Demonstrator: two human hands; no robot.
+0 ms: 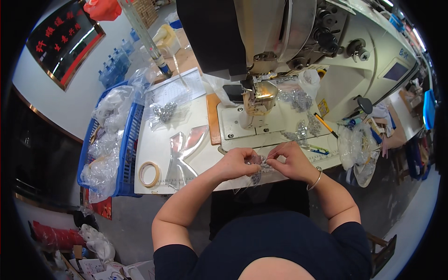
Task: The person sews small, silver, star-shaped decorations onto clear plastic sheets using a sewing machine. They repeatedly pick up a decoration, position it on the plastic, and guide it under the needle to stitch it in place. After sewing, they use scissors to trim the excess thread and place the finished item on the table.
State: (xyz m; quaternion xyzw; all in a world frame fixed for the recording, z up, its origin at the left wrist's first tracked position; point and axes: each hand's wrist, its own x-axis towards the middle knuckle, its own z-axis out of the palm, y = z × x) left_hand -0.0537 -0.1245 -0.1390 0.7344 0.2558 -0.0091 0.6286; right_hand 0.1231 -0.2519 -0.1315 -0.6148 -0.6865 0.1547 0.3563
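Observation:
At the front edge of the sewing machine table, my left hand (239,163) pinches a small silvery-grey decorated piece (255,178) between thumb and fingers. From the other side my right hand (294,162) has its fingertips closed on the same piece, with a bracelet on that wrist. Fine threads stick out around the fingers. Most of the piece is hidden by my hands, so its exact kind cannot be told. Just beyond stands the sewing machine's needle area (255,105), lit by a small lamp.
Similar silvery pieces (298,133) lie right of the machine bed, near small green-blue thread snips (319,150) and a yellow-black pen (325,125). To the left are a tape roll (141,174), clear plastic strips (176,156) and a blue crate (125,161) of plastic bags.

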